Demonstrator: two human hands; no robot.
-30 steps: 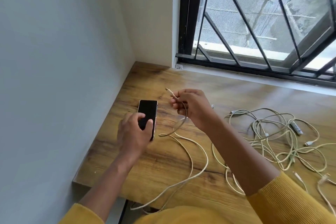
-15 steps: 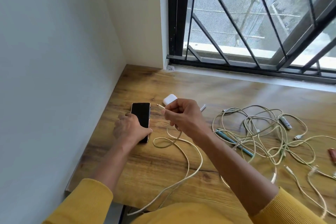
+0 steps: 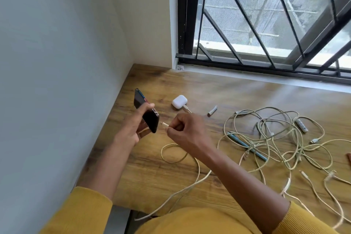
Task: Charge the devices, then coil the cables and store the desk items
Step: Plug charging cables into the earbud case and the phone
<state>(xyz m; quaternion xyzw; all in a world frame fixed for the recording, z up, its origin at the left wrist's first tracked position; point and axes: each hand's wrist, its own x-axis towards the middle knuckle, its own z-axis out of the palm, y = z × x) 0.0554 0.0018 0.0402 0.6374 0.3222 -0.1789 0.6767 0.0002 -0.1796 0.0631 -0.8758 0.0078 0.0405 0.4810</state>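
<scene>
My left hand [image 3: 131,129] grips a black phone [image 3: 147,114], lifted off the wooden desk [image 3: 171,182] and tilted with its lower end toward the right. My right hand [image 3: 185,129] pinches the plug of a cream charging cable [image 3: 190,184]; the plug tip sits a short gap from the phone's lower end. That cable loops on the desk and runs off the front edge. A white earbud case [image 3: 179,101] lies beyond the hands with a cable plugged into it.
A tangle of cream cables [image 3: 275,138] covers the desk's right half, with a blue pen [image 3: 247,146] under it and a small white remote-like piece [image 3: 302,125]. A battery [image 3: 212,110] lies near the case. A wall bounds the left, a barred window the back.
My left hand picked the phone up off the desk and tilted it. My right hand brought the cable plug down toward the phone's end. The earbud case came into view.
</scene>
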